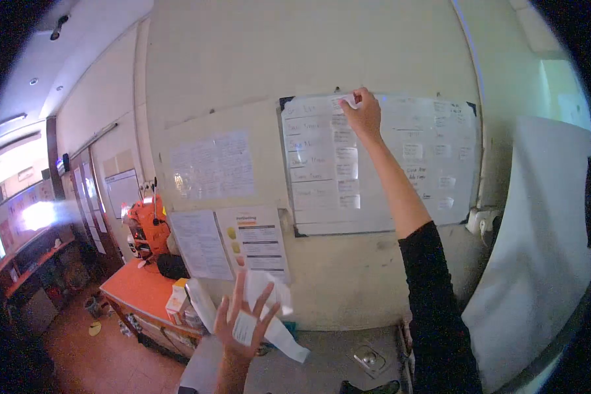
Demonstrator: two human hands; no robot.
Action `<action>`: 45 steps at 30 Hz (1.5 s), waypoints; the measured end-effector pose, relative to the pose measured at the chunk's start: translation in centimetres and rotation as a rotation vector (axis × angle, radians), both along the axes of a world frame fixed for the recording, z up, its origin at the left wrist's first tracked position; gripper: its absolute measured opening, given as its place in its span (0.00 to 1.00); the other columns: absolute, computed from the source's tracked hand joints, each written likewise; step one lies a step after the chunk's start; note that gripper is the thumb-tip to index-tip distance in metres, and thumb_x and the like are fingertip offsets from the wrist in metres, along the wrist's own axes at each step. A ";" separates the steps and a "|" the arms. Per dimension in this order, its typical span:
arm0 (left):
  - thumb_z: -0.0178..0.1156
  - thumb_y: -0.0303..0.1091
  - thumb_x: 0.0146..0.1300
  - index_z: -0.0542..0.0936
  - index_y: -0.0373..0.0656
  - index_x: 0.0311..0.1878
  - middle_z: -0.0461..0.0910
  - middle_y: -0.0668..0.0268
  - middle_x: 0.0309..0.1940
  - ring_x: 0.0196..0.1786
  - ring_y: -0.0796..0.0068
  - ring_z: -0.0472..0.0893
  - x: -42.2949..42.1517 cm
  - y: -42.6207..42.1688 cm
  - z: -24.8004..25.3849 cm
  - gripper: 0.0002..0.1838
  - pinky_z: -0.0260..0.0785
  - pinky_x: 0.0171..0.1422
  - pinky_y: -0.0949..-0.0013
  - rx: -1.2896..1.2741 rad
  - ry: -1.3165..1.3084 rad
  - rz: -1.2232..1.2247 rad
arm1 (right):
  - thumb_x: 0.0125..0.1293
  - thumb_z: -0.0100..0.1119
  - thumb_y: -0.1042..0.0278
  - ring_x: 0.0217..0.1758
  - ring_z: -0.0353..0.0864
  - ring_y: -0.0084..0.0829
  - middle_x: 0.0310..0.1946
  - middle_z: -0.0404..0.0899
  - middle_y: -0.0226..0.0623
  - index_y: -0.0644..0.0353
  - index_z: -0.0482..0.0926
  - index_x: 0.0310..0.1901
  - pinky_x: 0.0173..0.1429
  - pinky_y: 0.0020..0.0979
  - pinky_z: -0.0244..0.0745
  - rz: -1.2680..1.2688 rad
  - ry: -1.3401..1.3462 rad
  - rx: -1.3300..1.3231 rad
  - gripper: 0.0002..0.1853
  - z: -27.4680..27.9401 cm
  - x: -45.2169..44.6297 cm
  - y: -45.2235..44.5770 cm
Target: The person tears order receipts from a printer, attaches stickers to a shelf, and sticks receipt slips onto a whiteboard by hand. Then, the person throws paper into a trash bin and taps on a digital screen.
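My right hand point(363, 115) reaches up to the top edge of the whiteboard point(381, 190). Its thumb and finger pinch a small white paper label point(343, 103) against the board. More printed labels point(346, 162) run down the same column below. Lower in view, my left hand point(243, 325) is raised with its fingers spread, and a small printed label point(244, 328) lies on it. Behind those fingers shows a white roll point(272, 292) with a loose strip point(289, 343) hanging over the grey surface; the hand partly hides it.
Printed sheets point(251, 240) hang on the wall left of the whiteboard. An orange-topped table point(138, 289) carries an orange bag-like object point(152, 226) and small boxes point(177, 301). Below is a grey surface point(328, 368) with a metal fitting point(370, 359). A white sheet point(538, 217) hangs at right.
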State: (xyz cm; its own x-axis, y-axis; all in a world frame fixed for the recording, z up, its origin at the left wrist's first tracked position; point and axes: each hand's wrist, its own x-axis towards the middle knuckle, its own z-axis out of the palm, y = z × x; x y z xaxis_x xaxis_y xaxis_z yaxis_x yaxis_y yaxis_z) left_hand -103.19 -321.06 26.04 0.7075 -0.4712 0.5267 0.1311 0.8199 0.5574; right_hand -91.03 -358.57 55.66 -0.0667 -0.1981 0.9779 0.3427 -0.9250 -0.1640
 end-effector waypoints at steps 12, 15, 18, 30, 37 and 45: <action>0.43 0.55 0.64 0.43 0.54 0.77 0.45 0.71 0.76 0.74 0.50 0.56 -1.8 4.5 -2.5 0.41 0.57 0.69 0.47 0.090 0.058 0.221 | 0.50 0.70 0.54 0.46 0.75 0.45 0.38 0.77 0.42 0.59 0.75 0.40 0.49 0.45 0.70 -0.109 -0.110 0.104 0.22 0.3 3.5 -0.7; 0.45 0.55 0.64 0.42 0.54 0.77 0.44 0.69 0.76 0.74 0.51 0.55 -1.5 4.6 -3.0 0.42 0.59 0.69 0.47 0.088 0.030 0.211 | 0.49 0.70 0.52 0.47 0.75 0.45 0.40 0.76 0.42 0.59 0.75 0.42 0.49 0.45 0.70 -0.218 -0.101 0.093 0.24 0.1 3.9 -0.6; 0.47 0.53 0.63 0.42 0.54 0.77 0.44 0.68 0.76 0.74 0.50 0.55 -1.7 4.5 -3.1 0.43 0.60 0.70 0.48 0.058 0.052 0.192 | 0.50 0.69 0.50 0.48 0.74 0.46 0.42 0.76 0.41 0.59 0.74 0.42 0.50 0.46 0.70 -0.298 -0.158 0.076 0.25 0.1 4.0 -0.1; 0.51 0.51 0.59 0.39 0.49 0.77 0.44 0.68 0.76 0.73 0.46 0.56 -4.7 5.3 0.1 0.47 0.58 0.70 0.49 0.004 0.021 0.193 | 0.56 0.65 0.62 0.53 0.70 0.50 0.47 0.67 0.53 0.63 0.62 0.58 0.52 0.47 0.69 -0.311 -0.422 0.067 0.31 -3.7 -5.4 2.9; 0.57 0.46 0.53 0.41 0.48 0.77 0.44 0.63 0.76 0.68 0.42 0.64 -7.0 3.2 1.1 0.52 0.67 0.64 0.54 0.066 0.039 0.117 | 0.59 0.60 0.58 0.45 0.77 0.49 0.40 0.75 0.49 0.65 0.71 0.45 0.47 0.48 0.73 -0.044 0.250 0.128 0.20 -6.7 -2.1 -0.7; 0.58 0.44 0.51 0.42 0.47 0.77 0.44 0.62 0.75 0.67 0.43 0.66 -8.1 5.1 0.4 0.52 0.66 0.64 0.57 0.170 0.011 0.239 | 0.62 0.58 0.49 0.47 0.78 0.53 0.40 0.79 0.52 0.68 0.76 0.41 0.49 0.52 0.75 -0.525 0.331 0.144 0.24 -3.7 0.2 1.4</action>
